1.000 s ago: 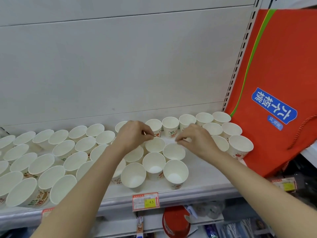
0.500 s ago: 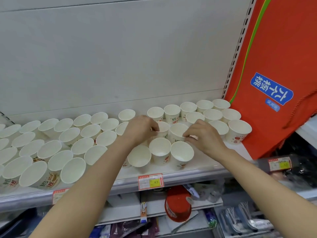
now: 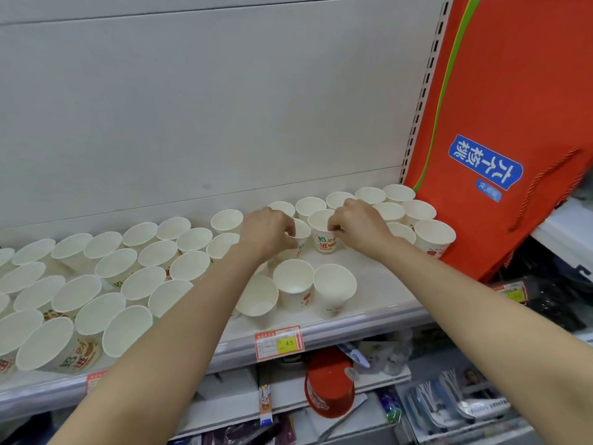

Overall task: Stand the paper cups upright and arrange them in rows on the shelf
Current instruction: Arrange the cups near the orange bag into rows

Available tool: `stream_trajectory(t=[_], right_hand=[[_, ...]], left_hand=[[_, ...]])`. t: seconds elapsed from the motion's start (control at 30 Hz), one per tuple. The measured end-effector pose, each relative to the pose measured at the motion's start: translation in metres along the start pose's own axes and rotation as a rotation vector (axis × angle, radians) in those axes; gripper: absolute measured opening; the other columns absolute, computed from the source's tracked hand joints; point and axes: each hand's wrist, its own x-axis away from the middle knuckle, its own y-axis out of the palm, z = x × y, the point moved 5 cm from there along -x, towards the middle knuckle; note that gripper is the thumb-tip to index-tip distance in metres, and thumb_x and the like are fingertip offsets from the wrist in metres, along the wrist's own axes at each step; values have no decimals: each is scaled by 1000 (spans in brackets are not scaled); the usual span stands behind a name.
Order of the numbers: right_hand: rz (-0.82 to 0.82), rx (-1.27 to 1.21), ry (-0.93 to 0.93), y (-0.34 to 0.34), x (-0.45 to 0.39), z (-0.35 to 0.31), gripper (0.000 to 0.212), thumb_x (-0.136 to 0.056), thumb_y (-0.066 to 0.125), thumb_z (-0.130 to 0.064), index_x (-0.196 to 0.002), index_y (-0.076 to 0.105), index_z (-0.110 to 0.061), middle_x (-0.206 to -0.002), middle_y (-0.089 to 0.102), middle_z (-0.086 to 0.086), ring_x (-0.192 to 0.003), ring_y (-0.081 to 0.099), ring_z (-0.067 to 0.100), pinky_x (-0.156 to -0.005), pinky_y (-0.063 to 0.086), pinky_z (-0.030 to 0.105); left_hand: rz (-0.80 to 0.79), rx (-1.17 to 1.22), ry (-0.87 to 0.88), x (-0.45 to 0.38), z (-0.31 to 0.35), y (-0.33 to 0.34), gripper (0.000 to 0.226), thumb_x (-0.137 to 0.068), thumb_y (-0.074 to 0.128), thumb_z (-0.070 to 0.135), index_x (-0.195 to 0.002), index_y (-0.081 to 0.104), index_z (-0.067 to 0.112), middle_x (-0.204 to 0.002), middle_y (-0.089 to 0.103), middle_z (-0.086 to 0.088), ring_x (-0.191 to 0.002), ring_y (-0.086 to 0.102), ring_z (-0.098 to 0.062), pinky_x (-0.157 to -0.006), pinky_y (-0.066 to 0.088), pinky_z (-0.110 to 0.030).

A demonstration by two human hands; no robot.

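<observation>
Head cam: left hand [image 3: 268,231] pinches the rim of one paper cup [image 3: 300,237], right hand [image 3: 359,228] pinches its neighbour cup [image 3: 324,232]; both cups upright mid-shelf [image 3: 378,284], pushed further back vs 0.5 s ago, leaving front three cups [image 3: 295,284].

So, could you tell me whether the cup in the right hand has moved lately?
Yes: the cup pinched by the right hand has gone back toward the rear wall, away from the front cup nearest it.

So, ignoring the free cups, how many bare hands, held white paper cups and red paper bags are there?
Bare hands: 2 (left hand, right hand)
White paper cups held: 2 (left cup, right cup)
Red paper bag: 1
Total: 5
</observation>
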Motion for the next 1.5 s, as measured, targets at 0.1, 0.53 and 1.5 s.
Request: stream_trajectory(t=[0.1,0.53,1.5], right_hand=[[-2,21,-11,3,0,-2,10,-78,64,-14,-81,71,-21,-77,65,2,-84,51,25,-67,33,32],[102,-79,-7,6,11,-1,7,-75,68,-10,-72,71,-16,-70,66,0,-74,49,23,-67,39,34],[137,-357,-59,-10,123,16,18,-71,80,-22,-87,73,-17,-84,68,-4,-85,52,20,-74,33,29]], left_hand=[[43,-54,41,-3,6,1,22,-78,69,46,-94,74,31,-93,69,5,-99,58,-19,-66,35,-27],[152,168,-98,24,-9,19,15,-79,71,44,-90,78,36,-85,69,1,-91,58,-21,-63,40,-28],[17,255,-55,82,60,7,14,-78,76,38,-91,72,32,-92,67,14,-87,59,-8,-71,49,-31]])
